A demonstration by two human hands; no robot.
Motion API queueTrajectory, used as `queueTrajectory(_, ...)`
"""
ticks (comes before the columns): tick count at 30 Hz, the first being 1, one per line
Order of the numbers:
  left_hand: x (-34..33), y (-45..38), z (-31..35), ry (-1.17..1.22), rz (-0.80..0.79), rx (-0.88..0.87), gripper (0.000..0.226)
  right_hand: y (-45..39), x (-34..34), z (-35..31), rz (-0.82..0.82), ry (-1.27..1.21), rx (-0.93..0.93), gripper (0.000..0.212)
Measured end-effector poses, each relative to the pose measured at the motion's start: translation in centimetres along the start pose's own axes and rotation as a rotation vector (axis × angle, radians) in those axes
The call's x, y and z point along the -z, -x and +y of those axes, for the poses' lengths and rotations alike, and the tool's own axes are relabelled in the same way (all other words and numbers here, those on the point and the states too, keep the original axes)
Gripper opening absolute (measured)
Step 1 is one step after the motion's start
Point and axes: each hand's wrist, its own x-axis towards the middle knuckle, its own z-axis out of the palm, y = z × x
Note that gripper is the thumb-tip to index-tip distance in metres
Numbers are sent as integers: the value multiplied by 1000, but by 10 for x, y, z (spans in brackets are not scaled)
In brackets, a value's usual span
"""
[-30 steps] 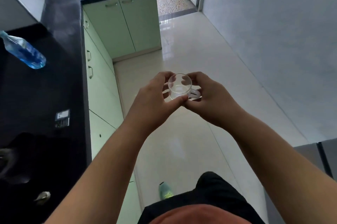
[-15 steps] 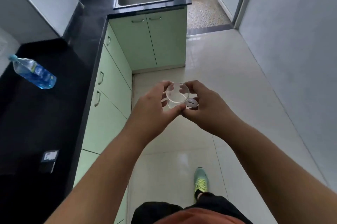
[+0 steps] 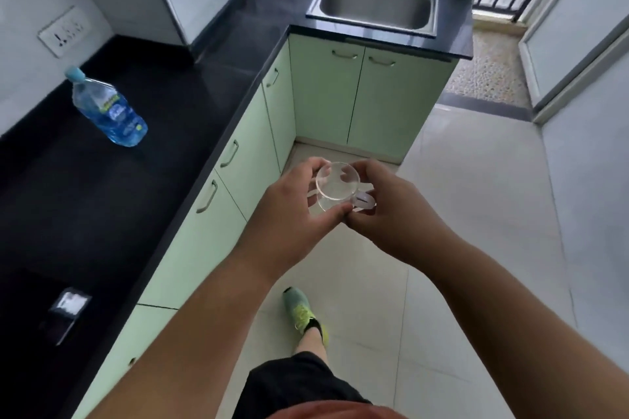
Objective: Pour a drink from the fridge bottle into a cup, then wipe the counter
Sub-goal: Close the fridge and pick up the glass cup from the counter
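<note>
Both hands are up in front of the body and the cup (image 3: 337,186) sits between them, held over the floor (image 3: 459,214), well clear of the counter (image 3: 143,159). The left hand (image 3: 289,210) wraps the near and left side of the glass, thumb under its lower edge, fingers curled round the far rim. The right hand (image 3: 391,214) pinches the handle side, its fingertips on the rim and the clear handle poking out by its thumb. Both are closed on the cup, neither is free.

The cup looks upright and clear; whether anything is in it, I can't tell from here.

Now the bottle (image 3: 107,108): it stands on the counter, far to the cup's left and a little beyond it, cap on, blue liquid inside. Beyond the cup, straight ahead, is the sink (image 3: 374,4), set into the far run of counter. Nearer than the cup and far to its left, a small dark thing (image 3: 64,313) lies on the counter.

So my read: this is the carry stage, with pouring and wiping both to come. The next move calls for setting the cup down on the counter close to the bottle, then freeing a hand for the cap. No cloth shows anywhere in view yet.
</note>
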Motion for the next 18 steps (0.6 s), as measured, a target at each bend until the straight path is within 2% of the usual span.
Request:
queueTrajectory(7,33,-105,-49,53,72,106,63,-138,-8,-11,-141,94,-1,51)
queueTrajectory(12,66,-168,-79,-14,149,176,65,-227,-25,-22,-195,43,48,49)
queueTrajectory(18,99,-214,-110,-16,368,364,59,-335,-53,-44,-420,50,181,49)
